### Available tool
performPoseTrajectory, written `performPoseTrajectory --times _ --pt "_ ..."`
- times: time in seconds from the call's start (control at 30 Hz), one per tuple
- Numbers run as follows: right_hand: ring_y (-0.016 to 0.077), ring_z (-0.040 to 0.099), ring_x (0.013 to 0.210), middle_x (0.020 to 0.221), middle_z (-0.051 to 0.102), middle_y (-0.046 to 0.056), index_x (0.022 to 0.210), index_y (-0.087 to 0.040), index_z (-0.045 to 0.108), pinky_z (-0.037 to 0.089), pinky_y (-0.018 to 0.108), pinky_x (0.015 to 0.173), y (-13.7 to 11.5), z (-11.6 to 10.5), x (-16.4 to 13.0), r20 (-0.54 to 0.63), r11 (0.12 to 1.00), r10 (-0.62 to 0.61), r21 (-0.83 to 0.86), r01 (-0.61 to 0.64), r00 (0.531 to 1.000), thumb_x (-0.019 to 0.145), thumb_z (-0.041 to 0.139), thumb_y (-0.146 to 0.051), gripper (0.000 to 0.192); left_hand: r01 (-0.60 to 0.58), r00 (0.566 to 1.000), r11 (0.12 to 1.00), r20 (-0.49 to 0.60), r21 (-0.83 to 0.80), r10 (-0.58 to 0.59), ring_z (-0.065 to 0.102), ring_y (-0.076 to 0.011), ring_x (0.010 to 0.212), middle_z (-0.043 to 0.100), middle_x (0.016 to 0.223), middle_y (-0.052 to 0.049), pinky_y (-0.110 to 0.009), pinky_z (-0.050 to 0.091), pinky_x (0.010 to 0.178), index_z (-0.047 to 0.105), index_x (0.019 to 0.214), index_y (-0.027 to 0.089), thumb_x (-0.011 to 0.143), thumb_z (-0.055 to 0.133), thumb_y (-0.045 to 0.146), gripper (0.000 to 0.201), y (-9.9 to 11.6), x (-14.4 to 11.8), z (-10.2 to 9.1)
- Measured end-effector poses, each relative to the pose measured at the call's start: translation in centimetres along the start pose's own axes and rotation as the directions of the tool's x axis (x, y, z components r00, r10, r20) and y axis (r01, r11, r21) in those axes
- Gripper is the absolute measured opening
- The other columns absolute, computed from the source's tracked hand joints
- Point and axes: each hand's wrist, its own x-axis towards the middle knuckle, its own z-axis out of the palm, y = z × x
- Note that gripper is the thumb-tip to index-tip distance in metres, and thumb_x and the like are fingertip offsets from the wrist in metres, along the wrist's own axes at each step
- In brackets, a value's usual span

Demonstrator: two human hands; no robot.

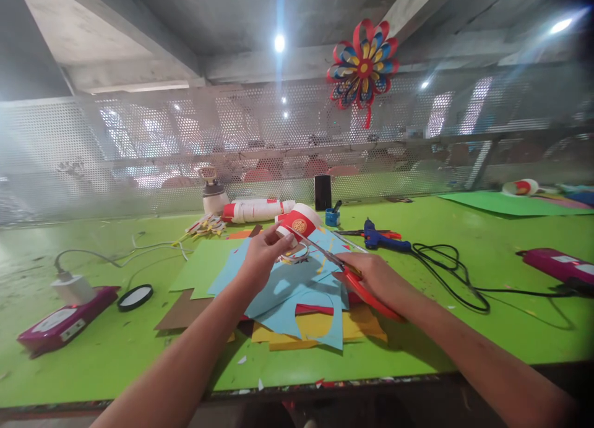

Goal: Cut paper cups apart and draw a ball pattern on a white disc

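My left hand [262, 253] holds up a red and white roll of tape [299, 224] by pinching its loose end, above a pile of paper. My right hand [375, 276] grips red-handled scissors [357, 278] whose blades point up-left toward the tape strip near the roll. Under both hands lies a stack of light blue paper sheets [288, 292] over yellow [320, 329], red and brown sheets [183, 310]. All of it rests on a bright green table [116, 354].
A blue glue gun [380, 239] with a black cord [445, 270] lies right of the pile. Magenta boxes sit at the left [65, 323] and right [557, 264]. A long red-white roll [257, 210], a white bottle [214, 196] and a small blue cup [331, 216] stand behind; a paper flower [362, 64] hangs on the mesh wall.
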Motion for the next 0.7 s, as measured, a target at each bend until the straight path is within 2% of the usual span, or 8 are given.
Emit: performPoseTrajectory --times 0.23,0.37,0.53,0.7 --pt "0.0272 0.070 0.086 0.098 0.076 0.007 0.104 -0.023 0.071 0.050 0.032 0.072 -0.1 0.2 -0.1 0.021 0.997 0.046 -0.059 -0.045 0.999 0.089 0.056 -0.031 0.023 -0.018 1.000 1.000 -0.022 0.000 0.018 0.068 -0.0248 0.088 0.074 0.094 -0.013 -0.037 0.050 0.083 0.070 0.109 0.010 0.070 0.079 0.032 0.045 0.2 -0.3 0.3" --pt "0.0255 0.070 0.083 0.094 0.076 0.008 0.101 -0.021 0.071 0.049 0.030 0.071 -0.9 0.0 -0.3 -0.003 0.993 0.061 -0.102 -0.061 0.998 0.089 0.053 -0.026 0.022 -0.017 1.000 0.999 -0.011 -0.028 0.017 0.068 -0.0277 0.093 0.073 0.099 -0.015 -0.041 0.051 0.087 0.070 0.108 0.009 0.071 0.078 0.033 0.045 0.0 -0.3 0.4" --pt "0.0248 0.069 0.080 0.090 0.076 0.010 0.101 -0.020 0.071 0.048 0.029 0.070 -1.3 -0.2 -0.5 -0.028 0.988 0.070 -0.137 -0.073 0.997 0.087 0.053 -0.021 0.023 -0.011 1.000 0.997 -0.022 -0.070 0.009 0.068 -0.0260 0.093 0.073 0.098 -0.014 -0.041 0.050 0.090 0.069 0.110 0.008 0.071 0.078 0.028 0.044 -0.1 0.0 0.4" --pt "0.0258 0.069 0.085 0.094 0.076 0.010 0.101 -0.020 0.072 0.049 0.031 0.074 -0.6 -0.1 -0.3 -0.046 0.991 0.050 -0.123 -0.055 0.998 0.086 0.054 -0.022 0.023 0.067 0.996 0.984 0.061 -0.163 -0.058 0.065 -0.0304 0.103 0.068 0.114 -0.018 -0.048 0.050 0.095 0.068 0.110 0.009 0.074 0.076 0.029 0.042 0.5 0.2 -0.2"
